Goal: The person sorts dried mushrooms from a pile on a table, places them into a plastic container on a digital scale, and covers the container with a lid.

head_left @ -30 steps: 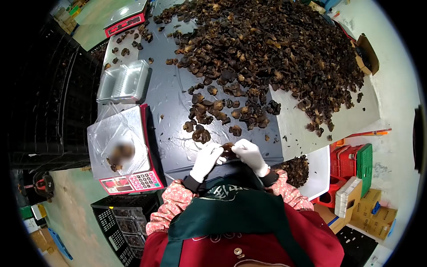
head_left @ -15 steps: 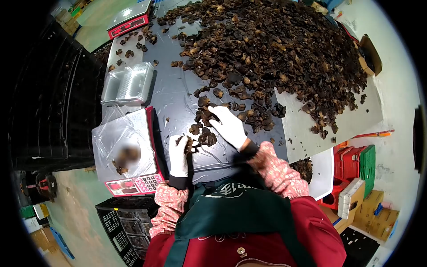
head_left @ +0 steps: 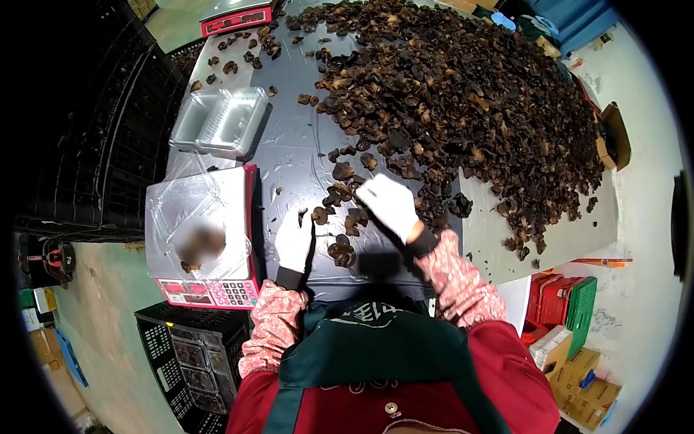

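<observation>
Both hands wear white gloves. My left hand [head_left: 294,241] is at the left of the loose dark fungus pieces [head_left: 342,252], its fingers beside one piece; whether it holds anything is hard to make out. My right hand [head_left: 391,205] lies over the right side of the small group, fingertips pressed together at a dark piece, with the grip itself hidden. Beyond it spreads a large heap of dark brown fungus [head_left: 463,94]. To the left, a red and silver scale [head_left: 206,239] bears an open clear plastic box with a few pieces in it.
Empty clear trays [head_left: 220,121] sit behind the scale. Another red scale [head_left: 236,18] is at the far left. Black crates [head_left: 195,354] stand below at the left, while red and green crates [head_left: 578,311] and cardboard boxes [head_left: 584,387] are at the lower right.
Since half a second ago, the piece in my left hand is no longer clearly visible there. Both hands came apart from near the table edge, and my right hand moved up to the pieces.
</observation>
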`<act>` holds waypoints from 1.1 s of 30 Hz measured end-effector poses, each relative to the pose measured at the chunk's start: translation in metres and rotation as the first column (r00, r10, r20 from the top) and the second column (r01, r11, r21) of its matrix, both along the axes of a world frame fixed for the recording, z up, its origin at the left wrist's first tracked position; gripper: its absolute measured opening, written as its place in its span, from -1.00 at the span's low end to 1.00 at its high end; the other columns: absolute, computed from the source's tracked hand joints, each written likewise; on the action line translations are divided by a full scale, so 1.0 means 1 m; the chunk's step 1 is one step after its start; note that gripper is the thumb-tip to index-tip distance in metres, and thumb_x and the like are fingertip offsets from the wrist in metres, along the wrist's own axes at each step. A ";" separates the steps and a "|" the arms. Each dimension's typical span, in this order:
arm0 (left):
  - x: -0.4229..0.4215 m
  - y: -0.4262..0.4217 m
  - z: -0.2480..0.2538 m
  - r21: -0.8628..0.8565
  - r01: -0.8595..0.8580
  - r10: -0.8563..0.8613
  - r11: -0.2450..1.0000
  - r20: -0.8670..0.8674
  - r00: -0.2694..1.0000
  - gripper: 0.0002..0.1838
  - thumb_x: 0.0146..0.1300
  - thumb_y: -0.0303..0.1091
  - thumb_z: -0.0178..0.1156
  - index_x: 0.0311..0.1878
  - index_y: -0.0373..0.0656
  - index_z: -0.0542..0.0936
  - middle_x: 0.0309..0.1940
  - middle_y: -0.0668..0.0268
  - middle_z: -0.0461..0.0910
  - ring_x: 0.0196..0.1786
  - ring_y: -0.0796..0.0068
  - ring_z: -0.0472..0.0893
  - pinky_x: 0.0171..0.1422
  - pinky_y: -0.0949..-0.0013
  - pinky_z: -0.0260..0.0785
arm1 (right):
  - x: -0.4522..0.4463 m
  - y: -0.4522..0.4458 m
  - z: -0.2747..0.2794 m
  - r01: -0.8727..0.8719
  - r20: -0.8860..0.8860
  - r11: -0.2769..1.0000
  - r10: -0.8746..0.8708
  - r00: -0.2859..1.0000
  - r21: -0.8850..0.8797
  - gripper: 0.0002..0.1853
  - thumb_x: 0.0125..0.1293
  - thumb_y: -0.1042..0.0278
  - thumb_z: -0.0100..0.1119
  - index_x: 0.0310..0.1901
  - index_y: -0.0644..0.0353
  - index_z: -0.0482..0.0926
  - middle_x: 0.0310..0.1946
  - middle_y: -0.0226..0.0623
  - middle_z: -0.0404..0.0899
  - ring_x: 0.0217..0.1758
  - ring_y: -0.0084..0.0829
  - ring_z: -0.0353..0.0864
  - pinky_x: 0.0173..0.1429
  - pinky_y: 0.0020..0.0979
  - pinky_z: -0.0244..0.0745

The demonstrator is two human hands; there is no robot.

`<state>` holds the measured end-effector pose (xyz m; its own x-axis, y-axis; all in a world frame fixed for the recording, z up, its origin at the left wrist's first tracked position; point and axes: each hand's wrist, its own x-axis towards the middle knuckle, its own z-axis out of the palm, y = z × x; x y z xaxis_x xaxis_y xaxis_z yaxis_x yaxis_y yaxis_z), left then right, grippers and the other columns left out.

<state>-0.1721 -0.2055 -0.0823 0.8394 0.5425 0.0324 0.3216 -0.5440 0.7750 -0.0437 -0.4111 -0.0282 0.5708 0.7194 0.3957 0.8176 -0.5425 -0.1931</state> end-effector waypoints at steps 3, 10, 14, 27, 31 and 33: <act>0.001 -0.009 0.010 0.168 0.063 -0.071 0.984 0.046 0.996 -0.72 0.32 -0.13 0.19 -0.05 -0.10 0.61 -0.20 0.13 0.63 -0.16 0.05 0.63 -0.08 0.12 0.43 | 0.036 0.038 -0.006 0.182 -0.316 0.972 -0.129 0.940 0.147 -0.75 0.30 0.11 0.15 -0.08 -0.02 0.64 -0.26 -0.30 0.55 -0.10 -0.20 0.61 -0.04 -0.20 0.53; 0.008 -0.018 0.026 0.622 0.234 -0.181 0.747 -0.148 0.972 -0.65 0.09 -0.12 0.39 -0.13 -0.09 0.62 -0.30 0.22 0.55 -0.13 0.16 0.53 -0.02 0.12 0.33 | 0.054 0.049 -0.028 0.192 -0.498 0.957 -0.060 0.865 0.218 -0.73 0.20 0.23 0.29 -0.10 0.14 0.63 -0.21 -0.17 0.56 -0.10 -0.17 0.61 0.01 -0.24 0.52; 0.014 -0.015 0.025 0.625 0.230 -0.269 0.745 -0.034 0.963 -0.76 0.07 -0.30 0.32 -0.22 -0.14 0.55 -0.28 0.16 0.51 -0.08 0.10 0.50 0.06 0.06 0.28 | 0.047 -0.009 -0.006 0.452 -0.830 0.723 0.310 0.464 0.523 -0.70 0.24 0.36 0.25 -0.03 0.29 0.57 -0.16 -0.30 0.59 -0.09 -0.41 0.60 -0.02 -0.38 0.55; 0.074 -0.018 0.024 0.133 0.441 -0.429 0.888 -0.112 0.896 -0.51 0.19 -0.30 0.27 0.22 -0.05 0.50 0.16 0.14 0.45 0.13 0.03 0.57 0.19 0.17 0.46 | 0.007 0.014 -0.014 0.186 -0.294 0.978 -0.205 0.934 -0.094 -0.34 0.09 0.09 0.40 0.28 -0.10 0.48 0.00 -0.23 0.50 0.04 -0.16 0.45 0.09 -0.18 0.44; 0.079 -0.021 0.026 0.217 0.473 -0.439 0.854 -0.187 0.879 -0.67 0.16 -0.34 0.25 0.02 -0.07 0.52 0.04 0.13 0.47 -0.01 -0.01 0.60 0.03 0.09 0.48 | 0.000 0.016 -0.036 0.144 -0.267 0.989 -0.134 0.954 0.016 -0.64 0.14 0.18 0.31 0.00 -0.05 0.57 -0.16 -0.29 0.49 -0.03 -0.17 0.49 -0.04 -0.17 0.51; 0.079 -0.022 0.022 0.190 0.394 -0.368 0.899 -0.157 0.916 -0.75 0.14 -0.34 0.26 -0.12 -0.10 0.48 -0.04 0.10 0.52 -0.06 -0.04 0.61 0.01 0.05 0.47 | -0.001 0.007 -0.035 0.211 -0.366 0.972 -0.161 0.917 0.101 -0.73 0.15 0.26 0.26 -0.08 -0.03 0.58 -0.18 -0.26 0.49 -0.02 -0.18 0.51 -0.02 -0.18 0.53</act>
<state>-0.0934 -0.2270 -0.0602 0.9853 0.1710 0.0024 0.1358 -0.7908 0.5969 -0.0448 -0.4037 -0.0629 0.8095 0.5402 0.2298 0.5693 -0.6268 -0.5321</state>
